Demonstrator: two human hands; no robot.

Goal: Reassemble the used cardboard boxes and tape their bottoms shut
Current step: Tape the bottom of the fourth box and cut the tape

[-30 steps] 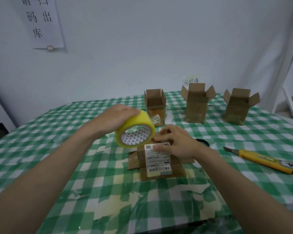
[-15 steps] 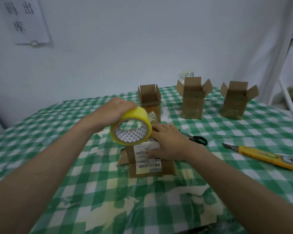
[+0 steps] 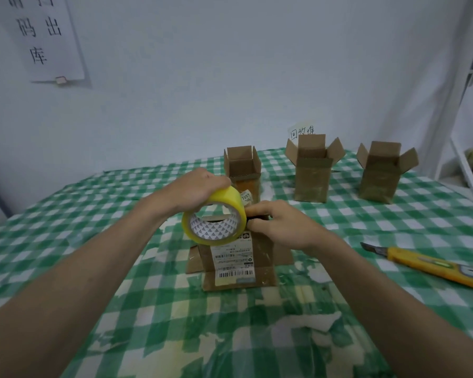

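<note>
Left hand (image 3: 194, 190) grips tape roll (image 3: 214, 216) from above, held over inverted box (image 3: 236, 257) at table (image 3: 93, 268) centre, bottom up for sealing. Right hand (image 3: 280, 223) steadies box top, fingers apparently pinching tape end. Three open-topped boxes (image 3: 313, 170) stand behind, apparently finished.

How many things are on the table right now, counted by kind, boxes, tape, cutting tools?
Cardboard boxes: 4 — three open ones at the back and the labelled box in front.
Tape rolls: 1 — yellow tape roll, gripped by the left hand.
Utility knives: 1 — yellow utility knife.
Total: 6.
</note>
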